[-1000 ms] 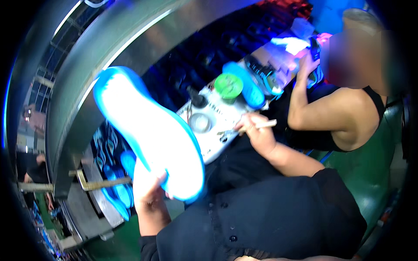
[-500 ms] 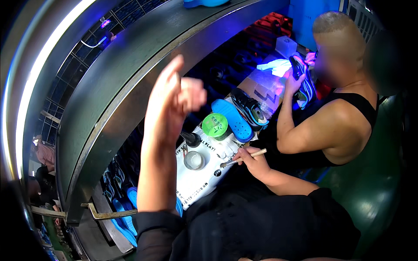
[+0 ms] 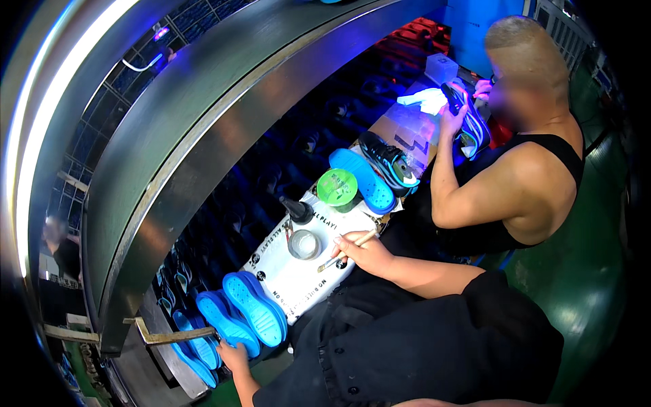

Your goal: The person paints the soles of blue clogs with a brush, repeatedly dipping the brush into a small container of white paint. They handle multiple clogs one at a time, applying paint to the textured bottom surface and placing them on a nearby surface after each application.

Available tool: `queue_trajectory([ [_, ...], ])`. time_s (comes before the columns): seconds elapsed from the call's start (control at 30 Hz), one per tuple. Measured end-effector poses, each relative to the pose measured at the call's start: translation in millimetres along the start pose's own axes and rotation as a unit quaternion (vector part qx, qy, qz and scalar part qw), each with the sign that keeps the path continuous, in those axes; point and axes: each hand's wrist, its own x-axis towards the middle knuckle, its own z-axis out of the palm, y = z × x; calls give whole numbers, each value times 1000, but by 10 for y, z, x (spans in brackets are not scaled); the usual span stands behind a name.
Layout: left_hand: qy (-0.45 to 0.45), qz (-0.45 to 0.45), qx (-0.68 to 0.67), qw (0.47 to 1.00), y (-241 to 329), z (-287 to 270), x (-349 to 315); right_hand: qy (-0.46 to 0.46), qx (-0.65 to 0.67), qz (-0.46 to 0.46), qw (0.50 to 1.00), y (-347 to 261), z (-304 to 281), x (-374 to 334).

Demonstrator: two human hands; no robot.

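My right hand (image 3: pixel 366 252) pinches a paintbrush (image 3: pixel 327 266) with a pale wooden handle, its bristles low over the white printed sheet (image 3: pixel 305 288). Beside it on the sheet stands a small clear cup (image 3: pixel 304 245) of whitish liquid. At the lower left, my left hand (image 3: pixel 235 357) is closed at the heel end of a blue shoe sole (image 3: pixel 229 324); some of its fingers are hidden. Against that sole leans another blue sole (image 3: pixel 256 308). A dark nozzle-topped bottle (image 3: pixel 296 210) and a green-topped tub (image 3: pixel 337 188) are beyond the cup.
A dark conveyor with a metal side (image 3: pixel 203 136) curves along the left. More blue soles (image 3: pixel 193 346) lie below it. Past the tub are a blue sole (image 3: pixel 366 183) and a black shoe (image 3: pixel 388 159). On the right, a co-worker (image 3: pixel 515 169) holds a shoe (image 3: pixel 468 122) under bluish light.
My left hand has dropped from its raised place over the middle to the blue soles at lower left. My right hand has shifted slightly left with the brush.
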Motion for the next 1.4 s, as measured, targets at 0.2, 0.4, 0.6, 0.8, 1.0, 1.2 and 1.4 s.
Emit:
queue_trajectory([
  [0.2,17,-29,-112,993,-247,91,1,25,-22,28,999,107,225,-34],
  [0.4,-218,-278,-725,592,80,-73,-70,70,-37,26,997,209,169,-77],
  [0.6,-306,-139,-783,524,795,-532,-462,39,-34,0,999,63,302,67],
  [0.8,-139,12,-667,731,1753,-621,-663,18,13,-73,997,-280,397,123],
  [1.0,-51,173,-586,790,2175,-602,-746,-101,-224,-288,926,-494,554,41],
  [1.2,-16,224,-545,808,2284,-640,-766,-100,-275,-342,893,-406,556,79],
  [1.4,1,242,-531,812,2260,-645,-771,-79,-260,-317,909,-332,429,81],
])
